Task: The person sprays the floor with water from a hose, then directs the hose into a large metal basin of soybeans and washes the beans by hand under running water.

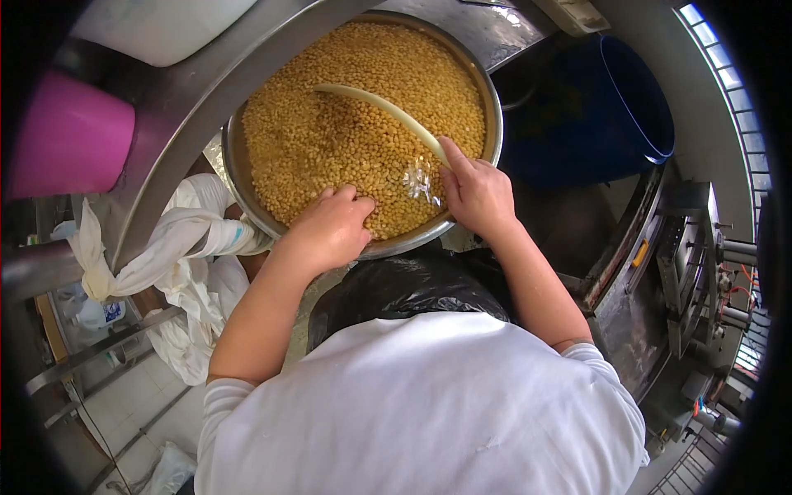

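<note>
Spill Risk at a Well-Filled Metal Basin (494, 124)

From my remote station, I judged a spill over the basin's near rim to be the likeliest trouble: the yellow beans (355, 148) lay broadly across it, and a hard drag towards the body could have carried some out. A slackened grip could also have let the pale curved tube (388, 107) slide onto the beans. I could not make out what supported the basin, so I could not judge whether leaning on the rim might tip it. The white cloth (177, 235) hung just beyond the basin's left side, close enough, I thought, to catch on the left forearm.

The beans lay inside the basin, directly under and ahead of both hands. At its near left, the left hand (330, 229) had its fingers bent, with the tips among the beans; I could not tell whether they had closed on any. At the basin's near right, the right hand (478, 194) was clasped around one end of the tube, thumb along it. The tube arched from there towards the basin's far left, its other end at the beans. A bright, glassy patch (421, 181) showed between the hands, its nature unclear to me.
</note>
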Motion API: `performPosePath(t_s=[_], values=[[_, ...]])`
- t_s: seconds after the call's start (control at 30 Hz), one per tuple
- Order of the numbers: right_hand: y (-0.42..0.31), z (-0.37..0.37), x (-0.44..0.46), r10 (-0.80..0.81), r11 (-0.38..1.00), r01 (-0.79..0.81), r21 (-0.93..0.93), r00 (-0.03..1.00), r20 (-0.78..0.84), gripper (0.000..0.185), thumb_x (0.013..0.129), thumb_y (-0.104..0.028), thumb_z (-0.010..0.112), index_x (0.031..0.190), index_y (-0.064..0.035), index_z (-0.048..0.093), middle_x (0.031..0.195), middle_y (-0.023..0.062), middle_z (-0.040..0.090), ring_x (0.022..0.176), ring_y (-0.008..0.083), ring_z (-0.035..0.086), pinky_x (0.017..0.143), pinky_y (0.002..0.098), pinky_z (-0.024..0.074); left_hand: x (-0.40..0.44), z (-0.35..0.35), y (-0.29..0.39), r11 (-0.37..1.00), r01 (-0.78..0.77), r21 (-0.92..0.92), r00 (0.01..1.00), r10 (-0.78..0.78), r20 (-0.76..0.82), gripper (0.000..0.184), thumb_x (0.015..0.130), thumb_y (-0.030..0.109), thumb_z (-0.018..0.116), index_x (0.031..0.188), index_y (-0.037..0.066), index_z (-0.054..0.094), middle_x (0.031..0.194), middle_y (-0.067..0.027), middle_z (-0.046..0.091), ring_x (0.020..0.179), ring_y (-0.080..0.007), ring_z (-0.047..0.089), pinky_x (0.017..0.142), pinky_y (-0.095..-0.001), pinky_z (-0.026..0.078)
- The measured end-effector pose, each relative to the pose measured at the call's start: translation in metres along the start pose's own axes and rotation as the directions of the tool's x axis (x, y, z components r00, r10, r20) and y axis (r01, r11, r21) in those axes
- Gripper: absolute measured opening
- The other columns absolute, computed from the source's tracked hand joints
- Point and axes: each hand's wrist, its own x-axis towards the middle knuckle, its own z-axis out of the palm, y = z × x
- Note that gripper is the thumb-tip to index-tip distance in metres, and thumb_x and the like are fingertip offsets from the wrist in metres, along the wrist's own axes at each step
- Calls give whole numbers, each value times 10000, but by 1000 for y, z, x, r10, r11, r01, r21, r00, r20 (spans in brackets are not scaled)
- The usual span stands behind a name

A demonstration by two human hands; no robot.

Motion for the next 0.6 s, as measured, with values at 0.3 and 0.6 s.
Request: performPosePath(t_s=[0.3,0.6], values=[[2,2,-1,-13,1000,13,-1,1000,-3,477,1006,-219,651,1464,-94,600,829,121,735,767,343,724,677,498,574,29,21,-11,979,185,84,968,-196,157,426,850,141,735,1230,-42,675,1315,-301,620,1239,-512,596,1092,-541,514],[1,1,-1,-1,1000,1,2,1000,8,473,1012,-234,650,1463,-98,605,817,116,731,762,336,721,670,494,572,54,36,-28,956,187,227,944,-239,229,438,823,178,768,1197,-50,752,1321,-303,655,1236,-480,638,1087,-488,535]])
